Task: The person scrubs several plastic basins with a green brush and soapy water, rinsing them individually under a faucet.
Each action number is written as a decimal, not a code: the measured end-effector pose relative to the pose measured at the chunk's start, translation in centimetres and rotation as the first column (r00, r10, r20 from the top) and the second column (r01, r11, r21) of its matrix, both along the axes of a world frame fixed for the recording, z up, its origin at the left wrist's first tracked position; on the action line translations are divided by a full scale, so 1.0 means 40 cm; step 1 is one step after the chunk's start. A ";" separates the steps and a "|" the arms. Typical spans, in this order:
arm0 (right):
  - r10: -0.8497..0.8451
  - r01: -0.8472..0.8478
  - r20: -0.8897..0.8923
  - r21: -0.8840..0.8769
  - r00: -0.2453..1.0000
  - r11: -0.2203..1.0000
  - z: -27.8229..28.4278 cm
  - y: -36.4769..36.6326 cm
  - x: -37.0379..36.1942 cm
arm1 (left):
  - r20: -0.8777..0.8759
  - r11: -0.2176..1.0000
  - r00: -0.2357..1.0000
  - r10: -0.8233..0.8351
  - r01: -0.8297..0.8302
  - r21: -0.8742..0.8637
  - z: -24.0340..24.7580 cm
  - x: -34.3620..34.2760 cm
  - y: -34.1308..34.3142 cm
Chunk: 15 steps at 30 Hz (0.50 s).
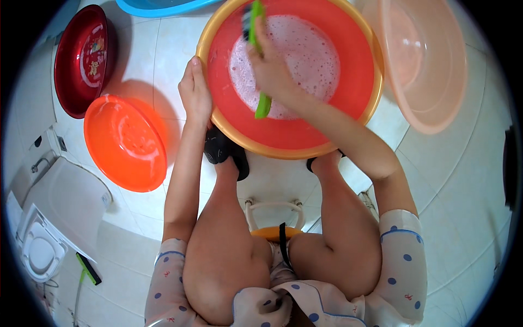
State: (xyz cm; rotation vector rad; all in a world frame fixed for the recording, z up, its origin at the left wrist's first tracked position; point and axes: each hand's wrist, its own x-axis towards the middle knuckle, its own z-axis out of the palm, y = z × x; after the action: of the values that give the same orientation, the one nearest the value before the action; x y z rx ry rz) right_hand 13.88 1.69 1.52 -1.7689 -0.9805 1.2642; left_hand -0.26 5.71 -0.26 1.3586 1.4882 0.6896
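Note:
A large red basin (357, 76) with a gold rim sits on the floor between and ahead of my feet, holding foamy whitish water (316, 54). My right hand (274, 73) is over the water, closed round the green handle of a scrub brush (263, 107). The dark bristle end of the brush points away from me, near the basin's far side. At the basin's left rim, my left hand (195, 94) grips the edge, its fingertips on the gold rim and part of its fingers hidden.
An orange basin (125, 144) and a dark red basin (81, 62) stand at the left. A pale pink basin (430, 76) is at the right, a blue one (163, 5) at the far edge. A toilet (43, 250) and a green-and-black squeegee (87, 268) are at lower left.

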 end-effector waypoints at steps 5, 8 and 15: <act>0.281 -0.290 -0.086 -0.134 0.956 0.948 0.022 -0.093 -0.041 | 0.111 0.998 0.994 -0.004 0.011 -0.059 -0.022 -0.018 0.002; 0.480 -0.526 -0.254 -0.161 0.840 0.835 0.056 -0.172 -0.047 | 0.237 0.994 0.970 0.054 -0.030 -0.106 -0.024 -0.020 0.001; 0.867 -0.817 -0.128 -0.422 0.482 0.392 -0.018 -0.232 0.145 | 0.289 0.983 0.955 0.064 -0.009 -0.185 0.018 0.004 0.005</act>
State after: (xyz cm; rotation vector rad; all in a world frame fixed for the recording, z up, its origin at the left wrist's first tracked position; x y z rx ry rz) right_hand 19.67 -7.60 0.80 -1.6607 -1.9663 2.1775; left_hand -0.09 5.89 0.44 1.0420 1.3052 0.7260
